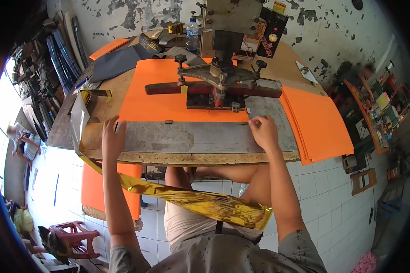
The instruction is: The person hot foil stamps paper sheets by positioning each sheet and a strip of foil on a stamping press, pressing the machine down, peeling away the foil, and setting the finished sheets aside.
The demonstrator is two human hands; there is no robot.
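An orange sheet [146,102] lies flat on the metal plate [157,139] under the press head [218,75]. My left hand [113,139] is at the sheet's near left corner, its fingers apart. At the near right corner is my right hand [264,131], thumb and fingers drawn together; whether the sheet's edge is between them is too small to tell. A dark block beneath the press's red bar rests over the sheet. Small metal stops [169,121] touch the sheet's near edge. Gold foil [214,207] hangs across my lap and runs up to the table's left side.
Stacked orange sheets [316,125] overhang the table's right edge. More orange sheets [95,186] are below at the left. Behind are dark sheets [118,63], a water bottle [192,34] and a control box [273,34]. A seated person [23,139] is far left; another person is far right.
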